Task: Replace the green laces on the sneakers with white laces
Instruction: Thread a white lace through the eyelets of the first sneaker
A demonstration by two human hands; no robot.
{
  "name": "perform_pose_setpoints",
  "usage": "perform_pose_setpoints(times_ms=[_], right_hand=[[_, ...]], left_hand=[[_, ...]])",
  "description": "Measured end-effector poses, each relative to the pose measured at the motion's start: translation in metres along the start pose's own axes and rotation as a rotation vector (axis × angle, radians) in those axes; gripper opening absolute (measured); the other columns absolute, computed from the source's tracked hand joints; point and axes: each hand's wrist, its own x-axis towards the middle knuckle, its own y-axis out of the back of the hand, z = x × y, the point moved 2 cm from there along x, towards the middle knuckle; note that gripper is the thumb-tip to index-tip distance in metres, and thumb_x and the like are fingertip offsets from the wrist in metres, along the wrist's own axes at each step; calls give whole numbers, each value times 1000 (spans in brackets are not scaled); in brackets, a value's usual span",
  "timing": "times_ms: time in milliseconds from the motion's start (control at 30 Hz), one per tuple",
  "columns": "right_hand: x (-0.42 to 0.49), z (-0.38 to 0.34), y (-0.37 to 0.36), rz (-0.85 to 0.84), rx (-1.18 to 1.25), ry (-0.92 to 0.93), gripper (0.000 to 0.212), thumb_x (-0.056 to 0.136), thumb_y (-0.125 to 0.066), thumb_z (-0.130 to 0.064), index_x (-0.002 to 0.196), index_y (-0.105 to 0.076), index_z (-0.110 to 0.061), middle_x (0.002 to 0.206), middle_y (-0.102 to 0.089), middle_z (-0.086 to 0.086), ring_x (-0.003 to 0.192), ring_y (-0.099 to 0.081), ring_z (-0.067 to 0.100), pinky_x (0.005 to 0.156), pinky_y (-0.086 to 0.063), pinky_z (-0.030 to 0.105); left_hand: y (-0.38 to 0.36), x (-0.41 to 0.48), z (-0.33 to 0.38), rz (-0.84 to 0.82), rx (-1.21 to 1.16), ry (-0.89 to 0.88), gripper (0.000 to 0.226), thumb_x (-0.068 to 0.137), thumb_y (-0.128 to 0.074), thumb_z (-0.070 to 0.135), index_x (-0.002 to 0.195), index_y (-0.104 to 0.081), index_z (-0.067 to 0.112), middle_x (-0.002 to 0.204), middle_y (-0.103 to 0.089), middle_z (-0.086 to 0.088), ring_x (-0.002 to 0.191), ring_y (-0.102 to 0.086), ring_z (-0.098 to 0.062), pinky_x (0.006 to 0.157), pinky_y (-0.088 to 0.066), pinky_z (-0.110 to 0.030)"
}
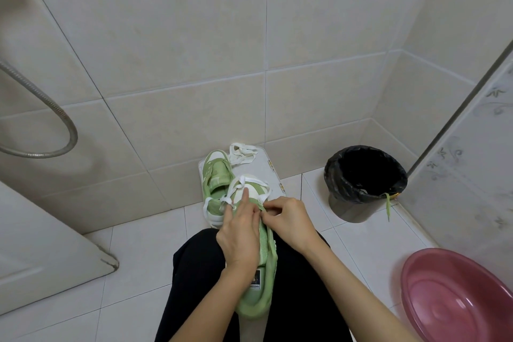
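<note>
A green sneaker (261, 286) lies on my lap, toe pointing away, with a white lace (236, 186) looped loosely over its front. My left hand (240, 233) rests on the sneaker's upper, index finger stretched toward the toe and touching the lace. My right hand (288, 219) pinches the sneaker's right eyelet edge; whether it holds the lace end is hidden. The second green sneaker (216, 175) stands on a white stool (266, 172) ahead, with green laces in it. A spare white lace (243, 153) lies bunched on the stool's far edge.
A bin with a black bag (363, 180) stands to the right, a green lace (387, 205) hanging over its rim. A pink basin (458, 297) sits at lower right. A metal shower hose (41, 125) hangs on the left. Tiled walls close off the space ahead.
</note>
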Motion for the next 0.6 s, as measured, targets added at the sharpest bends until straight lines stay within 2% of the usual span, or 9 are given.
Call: perform_pose_setpoints(times_ms=[33, 100, 200, 233, 300, 367, 500, 600], right_hand=[[0, -1, 0, -19, 5, 4, 19, 79, -58, -7, 63, -57, 3, 58, -42, 17, 60, -30, 16, 57, -30, 30], [-1, -4, 0, -28, 5, 21, 26, 78, -56, -5, 54, -44, -4, 57, -31, 9, 63, -23, 15, 56, -23, 30], [-2, -4, -3, 7, -56, 57, 39, 79, -56, -6, 51, -32, -16, 56, -33, 9, 61, -24, 16, 55, -23, 30], [-1, -2, -4, 14, -78, 64, 39, 80, -57, -7, 51, -31, -16, 56, -35, 13, 61, -26, 16, 55, -25, 30], [0, 0, -6, 18, -82, 61, 36, 80, -56, -8, 54, -31, -13, 59, -39, 16, 62, -27, 16, 56, -26, 32], [0, 1, -6, 21, -68, 57, 34, 80, -56, -9, 55, -32, -11, 59, -37, 15, 63, -26, 16, 56, -25, 32], [1, 4, -8, 12, -40, 55, 26, 81, -56, -10, 61, -44, 1, 66, -49, 27, 63, -30, 23, 57, -27, 31], [1, 5, -7, 11, -27, 79, 27, 82, -57, -9, 61, -43, 2, 66, -49, 27, 63, -31, 16, 58, -27, 31]], left_hand=[[1, 0, 1, 1, 2, 3, 15, 96, -53, 30, 100, -63, 19, 148, -40, 13, 133, -40, -19, 64, -46, -31], [1, 1, 2, -32, 53, 19, 17, 96, -52, 33, 97, -61, 18, 152, -30, 17, 133, -39, -18, 65, -45, -31], [3, 2, 0, -53, 86, 32, 17, 93, -57, 36, 98, -60, 20, 153, -29, 12, 127, -42, -16, 67, -43, -33], [4, 2, 1, -29, 89, 19, 17, 90, -61, 35, 97, -61, 19, 150, -36, 7, 122, -44, -18, 68, -43, -33], [7, 2, 4, 39, 137, -17, 15, 85, -69, 32, 92, -66, 19, 125, -51, -5, 107, -49, -23, 76, -39, -34], [10, 3, 6, 82, 183, -11, 12, 81, -72, 31, 86, -68, 21, 103, -50, -5, 94, -48, -24, 78, -33, -33], [15, -1, 8, 127, 206, 43, 16, 70, -82, 28, 76, -70, 19, 99, -55, -9, 93, -51, -33, 75, -38, -41], [17, 0, 9, 133, 274, -47, 17, 71, -81, 29, 78, -71, 18, 91, -54, -6, 84, -50, -28, 70, -38, -38]])
